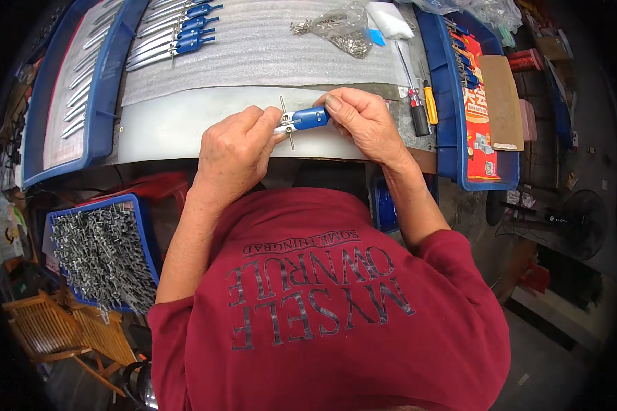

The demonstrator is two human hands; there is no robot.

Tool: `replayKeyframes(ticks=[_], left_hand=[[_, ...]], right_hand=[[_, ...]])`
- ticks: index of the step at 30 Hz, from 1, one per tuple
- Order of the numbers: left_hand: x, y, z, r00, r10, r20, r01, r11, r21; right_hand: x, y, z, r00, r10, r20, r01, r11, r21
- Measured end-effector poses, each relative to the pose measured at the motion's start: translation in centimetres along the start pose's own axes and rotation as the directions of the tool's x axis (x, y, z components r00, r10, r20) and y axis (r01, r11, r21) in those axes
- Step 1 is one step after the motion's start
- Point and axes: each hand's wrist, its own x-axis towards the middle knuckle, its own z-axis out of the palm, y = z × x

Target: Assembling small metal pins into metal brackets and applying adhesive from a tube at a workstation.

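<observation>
Both my hands are over the near edge of the work table, holding one tool between them. It looks like a drawing compass [310, 118], with a blue head, silver legs and a thin metal rod crossing it. My left hand [234, 147] is closed around the silver legs, which its fingers mostly hide. The thumb and fingers of my right hand [363, 123] pinch the far end of the blue head. Similar compasses [190, 42] with blue heads and silver legs lie in a row at the back left of the table.
A blue tray [103, 130] holding silver legs stands at left; another blue tray [451, 161] holds a red package and cardboard. A bag of small metal parts [349, 34], screwdriver [418, 113] and yellow-handled tool [430, 103] lie at back right. Lower left is a crate of metal parts [103, 253].
</observation>
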Motion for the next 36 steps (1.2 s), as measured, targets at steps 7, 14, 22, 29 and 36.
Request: replayKeyframes(ticks=[7, 14, 22, 29, 36], left_hand=[[0.0, -0.2, -0.1, 1.0, -0.008, -0.026, 0.008, 1.0, -0.002], [0.0, -0.4, -0.1, 0.999, -0.007, -0.033, 0.006, 1.0, -0.008], [-0.2, -0.8, -0.1, 0.999, -0.005, -0.046, 0.005, 1.0, -0.002], [0.1, -1.3, -0.4, 0.999, -0.022, -0.038, 0.021, 1.0, -0.005], [-0.2, -2.6, -1.1, 0.996, -0.057, -0.066, 0.058, 0.998, 0.018]], right_hand=[[0.0, 0.2, -0.1, 1.0, 0.01, -0.019, -0.01, 0.999, 0.036], [0.0, 0.5, 0.0, 0.999, 0.011, -0.047, -0.009, 0.999, 0.039], [0.1, 0.8, -0.2, 0.996, 0.035, -0.087, -0.026, 0.993, 0.111], [0.3, 1.4, -0.2, 0.993, 0.049, -0.107, -0.031, 0.987, 0.158], [0.1, 1.2, 0.1, 0.99, 0.05, -0.129, -0.033, 0.991, 0.127]])
